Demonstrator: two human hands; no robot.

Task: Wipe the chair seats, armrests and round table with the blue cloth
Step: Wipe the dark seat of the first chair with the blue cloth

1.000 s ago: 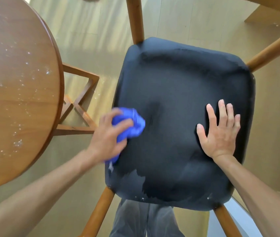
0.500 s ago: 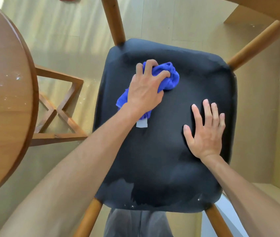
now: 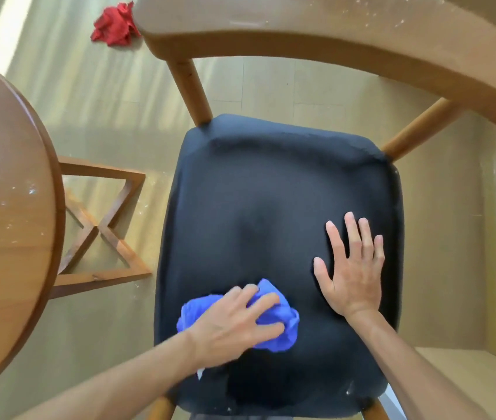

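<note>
Wood floor (image 3: 271, 83) under chair. Left hand (image 3: 237, 324), fingers curled over the cloth (image 3: 280, 331), has moved from the seat's (image 3: 271, 189) far part to its near-left. Right hand (image 3: 351, 268) stays spread flat. Table (image 3: 4, 207) cut off at left.

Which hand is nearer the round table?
Left. The left hand grips the blue cloth on the seat's table-side front; the right hand lies flat farther from the table.
</note>
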